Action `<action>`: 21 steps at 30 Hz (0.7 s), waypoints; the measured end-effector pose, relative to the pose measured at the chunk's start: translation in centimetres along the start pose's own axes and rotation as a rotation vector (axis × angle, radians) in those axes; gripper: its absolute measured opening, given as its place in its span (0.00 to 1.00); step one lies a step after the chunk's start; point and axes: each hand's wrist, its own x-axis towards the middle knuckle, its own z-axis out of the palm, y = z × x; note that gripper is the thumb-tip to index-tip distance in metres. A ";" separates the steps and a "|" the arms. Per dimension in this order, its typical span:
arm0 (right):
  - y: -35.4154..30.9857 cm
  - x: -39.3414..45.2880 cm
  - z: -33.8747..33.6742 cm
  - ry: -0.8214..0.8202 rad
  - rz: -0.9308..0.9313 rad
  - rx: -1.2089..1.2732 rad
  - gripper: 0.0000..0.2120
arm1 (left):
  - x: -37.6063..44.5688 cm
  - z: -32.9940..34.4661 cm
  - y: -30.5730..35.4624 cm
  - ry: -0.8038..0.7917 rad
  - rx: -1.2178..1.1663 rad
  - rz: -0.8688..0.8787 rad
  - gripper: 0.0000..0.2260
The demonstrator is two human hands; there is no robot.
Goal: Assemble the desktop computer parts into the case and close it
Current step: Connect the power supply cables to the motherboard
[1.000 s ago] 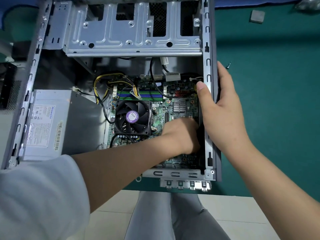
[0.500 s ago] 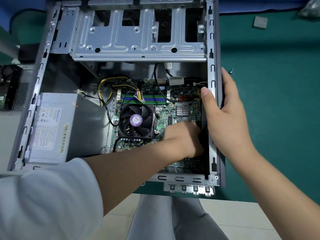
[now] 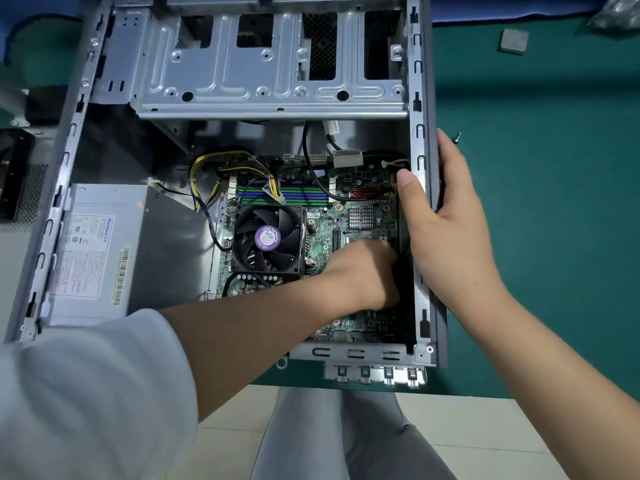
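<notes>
The open computer case (image 3: 420, 161) is lying on the green mat (image 3: 554, 237), near its front edge. The left hand (image 3: 363, 271) is reaching onto the motherboard (image 3: 363, 216) beside the case's right wall; its finger state cannot be told. The right hand (image 3: 446, 216) is gripping that wall, thumb inside. Judged step: seating a part or connector. Next, firm straight pressure is needed; room beside the CPU fan (image 3: 268, 239) is tight.
</notes>
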 end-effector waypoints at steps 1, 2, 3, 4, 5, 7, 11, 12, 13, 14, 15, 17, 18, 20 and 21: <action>0.0 0.0 0.0 0.001 0.002 -0.004 0.25 | 0.0 0.0 0.0 0.005 -0.003 -0.005 0.12; 0.0 -0.1 0.0 0.001 0.001 -0.010 0.25 | -0.1 0.1 0.1 0.007 -0.003 -0.012 0.12; -0.1 -0.1 0.0 0.002 0.002 -0.014 0.25 | -0.1 0.0 0.1 0.011 0.000 -0.021 0.12; -0.1 -0.1 0.0 0.001 0.005 -0.016 0.25 | -0.1 0.0 0.2 0.013 0.005 -0.032 0.11; -0.2 -0.1 0.0 -0.002 0.006 -0.016 0.25 | -0.1 0.0 0.3 0.017 0.008 -0.045 0.11; -0.4 0.0 0.1 -0.005 0.002 -0.020 0.25 | -0.3 -0.4 0.5 0.018 0.031 -0.052 0.11; -0.4 -0.2 0.0 -0.028 -0.005 -0.122 0.26 | -0.5 -1.3 1.0 -0.059 0.075 0.042 0.10; -0.5 -0.3 -0.1 -0.040 -0.008 -0.182 0.27 | -0.6 -1.5 0.9 -0.098 0.077 0.050 0.09; -0.5 -0.3 -0.2 -0.050 -0.015 -0.253 0.28 | -0.6 -1.8 0.9 -0.136 0.087 0.065 0.07; -0.7 -0.2 -0.3 -0.062 -0.036 -0.336 0.30 | -0.8 -2.2 0.9 -0.168 0.099 0.085 0.05; -0.9 -0.2 -0.4 -0.075 -0.077 -0.431 0.30 | -1.1 -2.7 0.8 -0.188 0.092 0.105 0.05; -1.6 -0.4 -0.6 -0.101 -0.238 -0.643 0.30 | -2.5 -4.4 0.2 -0.190 0.025 0.119 0.10; -1.8 -0.5 -0.6 -0.115 -0.343 -0.751 0.28 | -3.4 -5.5 -0.5 -0.153 -0.011 0.119 0.10; -2.3 -0.5 -0.6 -0.175 -0.527 -0.941 0.22 | -6.0 -8.0 -2.4 -0.029 -0.037 0.137 0.07; -2.5 -0.5 -0.6 -0.242 -0.584 -1.032 0.19 | -7.4 -9.2 -3.6 0.052 -0.018 0.158 0.06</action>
